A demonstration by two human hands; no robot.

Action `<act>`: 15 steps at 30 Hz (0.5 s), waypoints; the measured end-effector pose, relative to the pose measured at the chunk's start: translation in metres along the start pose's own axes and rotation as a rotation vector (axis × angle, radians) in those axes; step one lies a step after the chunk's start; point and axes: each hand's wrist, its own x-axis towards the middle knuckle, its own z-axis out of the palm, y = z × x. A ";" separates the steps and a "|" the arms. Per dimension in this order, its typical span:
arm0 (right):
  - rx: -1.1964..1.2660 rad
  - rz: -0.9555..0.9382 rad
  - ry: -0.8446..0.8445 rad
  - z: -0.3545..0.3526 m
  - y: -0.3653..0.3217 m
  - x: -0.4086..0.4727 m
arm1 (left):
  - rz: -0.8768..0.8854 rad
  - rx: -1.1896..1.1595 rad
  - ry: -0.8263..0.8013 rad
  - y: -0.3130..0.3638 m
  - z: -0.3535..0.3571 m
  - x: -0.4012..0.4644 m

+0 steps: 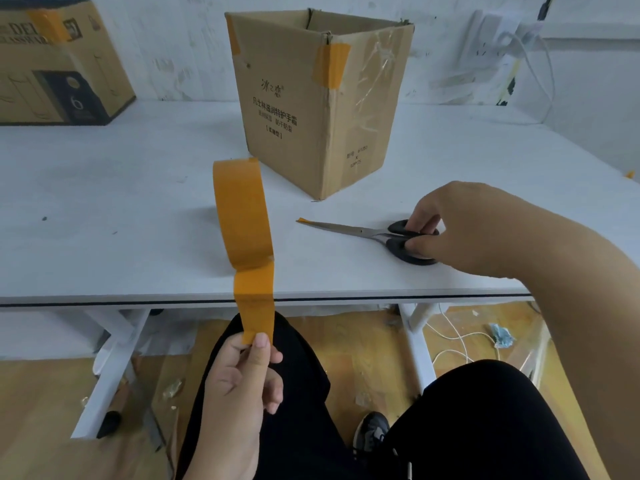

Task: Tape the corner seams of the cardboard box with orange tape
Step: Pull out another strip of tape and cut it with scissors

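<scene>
An open cardboard box stands upright on the white table, with orange tape strips over its near corner and left corner. An orange tape roll stands on edge near the table's front. A pulled-out strip hangs from the roll past the table edge. My left hand pinches the strip's free end below the table edge. My right hand grips the black handles of the scissors, which lie on the table with blades pointing left.
A second, printed cardboard box with orange tape sits at the back left. White cables hang along the wall at the right. Under the table are its white legs, scraps and cords on the floor, and my knees in black trousers.
</scene>
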 end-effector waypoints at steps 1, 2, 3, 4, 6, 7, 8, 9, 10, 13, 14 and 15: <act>0.006 -0.011 -0.002 -0.001 0.000 -0.002 | -0.005 -0.012 0.008 0.000 0.001 -0.001; 0.014 -0.024 0.000 -0.001 0.000 -0.004 | -0.013 -0.024 0.015 -0.001 0.002 -0.001; 0.020 -0.037 0.007 -0.002 0.001 -0.007 | -0.022 -0.035 0.018 -0.001 0.003 -0.002; 0.026 -0.048 0.015 -0.003 0.003 -0.011 | -0.029 -0.045 0.017 -0.001 0.003 -0.002; 0.053 -0.056 0.018 -0.007 0.009 -0.020 | -0.038 -0.054 0.013 -0.001 0.003 -0.002; 0.077 -0.054 0.008 -0.010 0.012 -0.026 | -0.040 -0.054 0.010 -0.001 0.003 -0.002; 0.105 -0.057 -0.012 -0.013 0.014 -0.033 | -0.039 -0.053 0.007 -0.001 0.002 -0.002; 0.131 -0.068 -0.043 -0.016 0.014 -0.039 | -0.035 -0.055 0.004 -0.001 0.002 -0.002; 0.159 -0.080 -0.084 -0.018 0.013 -0.045 | -0.031 -0.058 0.002 -0.001 0.001 -0.003; 0.211 -0.100 -0.231 -0.018 0.005 -0.063 | -0.034 -0.077 -0.003 -0.003 0.004 -0.006; 0.195 -0.109 -0.282 -0.017 0.002 -0.067 | -0.030 -0.089 -0.004 -0.004 0.005 -0.008; 0.170 -0.118 -0.324 -0.015 -0.003 -0.070 | -0.026 -0.104 -0.009 -0.004 0.006 -0.009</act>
